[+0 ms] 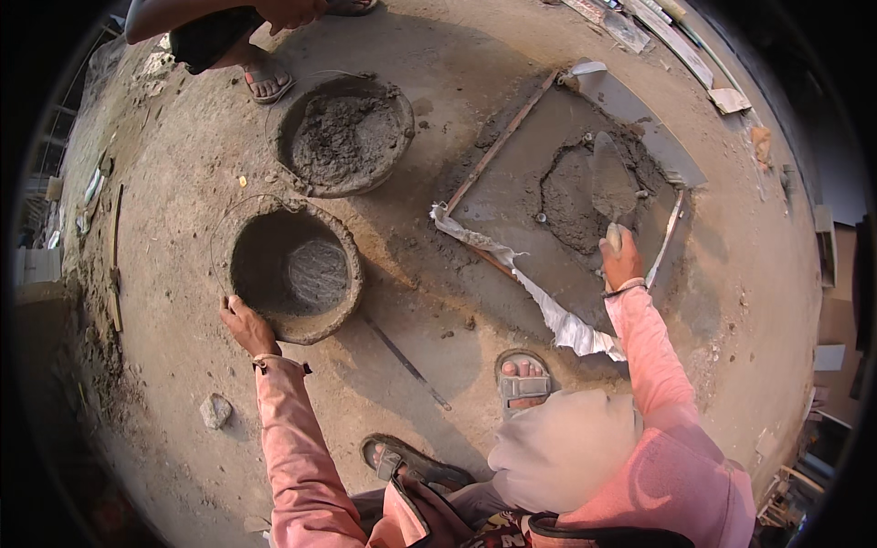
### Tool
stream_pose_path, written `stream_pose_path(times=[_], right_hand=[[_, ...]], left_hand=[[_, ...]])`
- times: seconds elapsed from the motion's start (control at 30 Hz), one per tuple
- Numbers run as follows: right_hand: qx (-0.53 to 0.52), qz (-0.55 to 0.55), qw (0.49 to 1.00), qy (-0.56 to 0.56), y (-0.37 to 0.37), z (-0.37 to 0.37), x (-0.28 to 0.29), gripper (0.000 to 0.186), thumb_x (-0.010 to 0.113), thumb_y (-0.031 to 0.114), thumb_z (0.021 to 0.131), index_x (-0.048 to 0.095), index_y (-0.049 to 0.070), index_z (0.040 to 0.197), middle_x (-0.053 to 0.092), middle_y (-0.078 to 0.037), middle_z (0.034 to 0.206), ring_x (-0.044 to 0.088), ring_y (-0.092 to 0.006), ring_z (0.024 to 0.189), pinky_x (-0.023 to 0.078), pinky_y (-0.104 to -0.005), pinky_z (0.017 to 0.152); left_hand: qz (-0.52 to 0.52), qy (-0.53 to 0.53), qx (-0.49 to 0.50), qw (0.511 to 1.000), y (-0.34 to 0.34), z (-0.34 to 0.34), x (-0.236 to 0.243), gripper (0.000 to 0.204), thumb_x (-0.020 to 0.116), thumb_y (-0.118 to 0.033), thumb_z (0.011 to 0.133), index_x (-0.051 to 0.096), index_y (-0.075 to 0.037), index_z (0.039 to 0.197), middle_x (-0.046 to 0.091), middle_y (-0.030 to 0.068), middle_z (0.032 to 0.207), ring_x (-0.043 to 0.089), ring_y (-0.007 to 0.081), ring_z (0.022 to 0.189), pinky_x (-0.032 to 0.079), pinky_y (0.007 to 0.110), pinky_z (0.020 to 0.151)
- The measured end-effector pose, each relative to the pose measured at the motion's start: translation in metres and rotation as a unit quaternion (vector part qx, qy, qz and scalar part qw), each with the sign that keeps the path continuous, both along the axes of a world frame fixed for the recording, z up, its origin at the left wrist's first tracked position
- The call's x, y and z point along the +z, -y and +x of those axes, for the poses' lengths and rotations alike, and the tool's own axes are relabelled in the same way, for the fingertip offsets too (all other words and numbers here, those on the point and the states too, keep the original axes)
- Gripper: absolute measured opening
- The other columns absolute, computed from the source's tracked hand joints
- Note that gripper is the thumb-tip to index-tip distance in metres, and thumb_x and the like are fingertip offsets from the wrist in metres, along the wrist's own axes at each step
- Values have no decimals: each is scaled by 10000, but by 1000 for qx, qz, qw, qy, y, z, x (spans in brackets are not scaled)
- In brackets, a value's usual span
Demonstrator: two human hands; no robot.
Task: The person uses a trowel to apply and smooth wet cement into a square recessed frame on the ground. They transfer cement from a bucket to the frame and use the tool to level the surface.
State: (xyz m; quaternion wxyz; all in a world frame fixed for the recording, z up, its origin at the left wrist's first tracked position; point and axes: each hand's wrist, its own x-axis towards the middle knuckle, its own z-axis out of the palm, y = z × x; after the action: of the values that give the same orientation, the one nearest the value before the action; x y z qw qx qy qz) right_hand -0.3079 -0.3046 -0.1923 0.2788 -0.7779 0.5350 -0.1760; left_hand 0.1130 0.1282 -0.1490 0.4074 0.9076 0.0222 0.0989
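My left hand [247, 324] grips the lower left rim of a mortar-coated bucket [338, 274], which holds only grey residue. My right hand [621, 260] is closed on the handle of a trowel [610, 173]. Its blade lies over a mound of wet grey mortar [571, 205] on a square board [562, 283] edged with wooden strips and a crumpled white sheet [566, 324]. A second bucket [393, 160], with lumpy grey mortar inside, stands just beyond the first.
A person's sandalled foot [267, 80] and hands are at the top left. A flat metal bar [402, 361] and a stone [216, 411] lie near my sandalled feet. Planks [676, 59] lie at the upper right, and a thin stick [117, 256] at the left.
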Motion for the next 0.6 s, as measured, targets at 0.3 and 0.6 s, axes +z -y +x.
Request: stream_pose_path(times=[0.3, 0.6], right_hand=[[392, -134, 910, -25, -18, 178, 144, 385, 551, 184, 841, 469, 26, 1182, 587, -228, 977, 608, -386, 885, 496, -432, 735], [504, -215, 757, -356, -12, 354, 200, 245, 634, 111, 741, 624, 12, 965, 658, -167, 936, 643, -280, 913, 523, -371, 766]], left_hand=[[121, 87, -245, 958, 164, 114, 82, 497, 379, -367, 941, 515, 45, 1182, 550, 278, 1148, 527, 378, 1101, 402, 398, 933], [86, -220, -276, 932, 224, 173, 14, 348, 482, -255, 855, 616, 64, 881, 620, 264, 831, 626, 378, 845, 497, 380, 708]])
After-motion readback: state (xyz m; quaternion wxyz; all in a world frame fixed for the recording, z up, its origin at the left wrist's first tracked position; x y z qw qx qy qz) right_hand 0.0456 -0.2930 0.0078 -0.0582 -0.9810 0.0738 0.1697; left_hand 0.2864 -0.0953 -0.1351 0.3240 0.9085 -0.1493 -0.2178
